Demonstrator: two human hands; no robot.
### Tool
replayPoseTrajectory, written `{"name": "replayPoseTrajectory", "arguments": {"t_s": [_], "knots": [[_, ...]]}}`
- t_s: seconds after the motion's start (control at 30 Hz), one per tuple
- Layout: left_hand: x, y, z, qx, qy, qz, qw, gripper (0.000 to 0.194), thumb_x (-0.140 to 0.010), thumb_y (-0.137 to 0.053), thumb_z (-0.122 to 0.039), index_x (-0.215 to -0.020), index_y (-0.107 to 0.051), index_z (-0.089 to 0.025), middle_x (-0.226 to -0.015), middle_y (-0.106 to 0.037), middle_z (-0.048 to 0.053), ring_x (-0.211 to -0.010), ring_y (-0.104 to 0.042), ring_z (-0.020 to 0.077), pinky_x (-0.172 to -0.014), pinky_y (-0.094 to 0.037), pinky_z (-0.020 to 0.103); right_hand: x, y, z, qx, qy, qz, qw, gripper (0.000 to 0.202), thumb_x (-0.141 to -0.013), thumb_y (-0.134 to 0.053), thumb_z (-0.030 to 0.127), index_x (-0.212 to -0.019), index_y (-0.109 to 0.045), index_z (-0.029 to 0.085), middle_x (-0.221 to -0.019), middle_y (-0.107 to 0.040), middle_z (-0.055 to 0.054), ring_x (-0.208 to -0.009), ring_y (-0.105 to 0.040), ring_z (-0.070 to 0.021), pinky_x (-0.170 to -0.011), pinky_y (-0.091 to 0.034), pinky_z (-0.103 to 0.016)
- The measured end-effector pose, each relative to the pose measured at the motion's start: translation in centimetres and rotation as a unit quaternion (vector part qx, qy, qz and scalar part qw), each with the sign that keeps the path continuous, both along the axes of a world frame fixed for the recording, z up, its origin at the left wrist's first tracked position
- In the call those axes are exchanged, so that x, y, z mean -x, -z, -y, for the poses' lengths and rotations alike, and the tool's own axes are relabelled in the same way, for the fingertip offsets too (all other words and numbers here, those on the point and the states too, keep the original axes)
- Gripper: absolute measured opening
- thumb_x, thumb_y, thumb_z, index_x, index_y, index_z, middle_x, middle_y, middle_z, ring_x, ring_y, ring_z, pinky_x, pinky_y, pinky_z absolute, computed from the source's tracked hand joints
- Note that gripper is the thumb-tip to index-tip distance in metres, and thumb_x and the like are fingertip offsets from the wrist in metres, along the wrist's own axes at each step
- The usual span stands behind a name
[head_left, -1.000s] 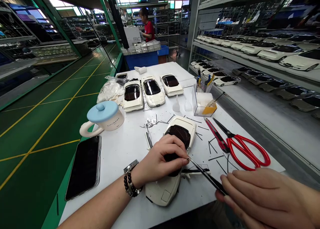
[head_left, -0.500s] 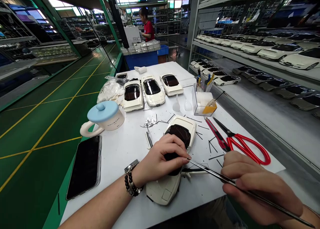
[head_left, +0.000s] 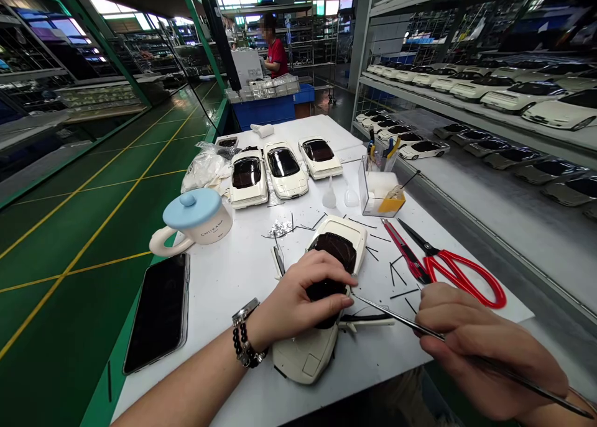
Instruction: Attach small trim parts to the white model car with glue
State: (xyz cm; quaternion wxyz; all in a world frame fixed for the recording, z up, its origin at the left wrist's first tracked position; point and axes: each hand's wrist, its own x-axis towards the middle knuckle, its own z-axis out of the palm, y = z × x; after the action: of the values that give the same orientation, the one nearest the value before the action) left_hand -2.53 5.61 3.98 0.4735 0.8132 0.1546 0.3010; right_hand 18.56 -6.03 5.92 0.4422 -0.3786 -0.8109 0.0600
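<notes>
A white model car point(head_left: 321, 327) with a dark cabin lies on the white table point(head_left: 233, 271) in front of me. My left hand point(head_left: 298, 296) grips it over the roof, fingers curled on the dark glass. My right hand point(head_left: 485, 352) holds long thin metal tweezers point(head_left: 396, 318), whose tip rests at the car's right side by my left fingertips. Thin black strips point(head_left: 401, 293) lie scattered around the car.
Red scissors point(head_left: 457, 271) and a red-handled cutter point(head_left: 405, 253) lie to the right. A mug with a blue lid point(head_left: 196, 219), a black phone point(head_left: 156, 312), three white model cars point(head_left: 282, 166) and a clear tool holder point(head_left: 380, 194) stand behind. Shelves of cars point(head_left: 513, 97) run along the right. A person in red point(head_left: 277, 54) works far back.
My right hand came up from the near edge toward the car, with more of the tweezers now showing. The tip stays at the car's right side; my left hand barely moved.
</notes>
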Motion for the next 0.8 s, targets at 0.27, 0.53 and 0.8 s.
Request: {"name": "replayPoseTrajectory", "arguments": {"t_s": [0.27, 0.53, 0.8], "knots": [[-0.1, 0.2, 0.1, -0.001, -0.004, -0.001, 1.0, 0.025, -0.081, -0.065, -0.02, -0.106, -0.06, -0.02, -0.098, -0.058, 0.005, -0.093, -0.055, 0.0154, -0.086, -0.046, 0.03, -0.7, 0.7, 0.2, 0.026, 0.026, -0.054, 0.998, 0.023, -0.075, -0.054, -0.001, -0.067, -0.045, 0.018, -0.067, -0.057, 0.0, -0.065, -0.052, -0.0125, -0.063, -0.046, -0.03], [-0.2, 0.6, 0.2, 0.003, -0.079, -0.003, 0.997, 0.019, -0.084, -0.061, -0.018, -0.101, -0.057, -0.021, -0.097, -0.052, 0.003, -0.086, -0.05, 0.0129, -0.08, -0.045, 0.028, -0.4, 1.0, 0.0, 0.029, 0.077, -0.172, 0.982, 0.023, -0.075, -0.055, -0.002, -0.073, -0.049, 0.02, -0.065, -0.053, 0.002, -0.06, -0.05, -0.0112, -0.06, -0.045, -0.031], [-0.1, 0.8, 0.1, 0.001, -0.084, -0.006, 0.996, 0.018, -0.083, -0.061, -0.018, -0.1, -0.057, -0.022, -0.096, -0.051, 0.003, -0.086, -0.05, 0.0133, -0.08, -0.045, 0.03, -0.3, -0.7, 0.0, 0.032, 0.132, -0.044, 0.99, 0.019, -0.083, -0.053, 0.008, -0.068, -0.051, 0.019, -0.061, -0.057, -0.001, -0.059, -0.054, -0.0113, -0.056, -0.046, -0.026]]}}
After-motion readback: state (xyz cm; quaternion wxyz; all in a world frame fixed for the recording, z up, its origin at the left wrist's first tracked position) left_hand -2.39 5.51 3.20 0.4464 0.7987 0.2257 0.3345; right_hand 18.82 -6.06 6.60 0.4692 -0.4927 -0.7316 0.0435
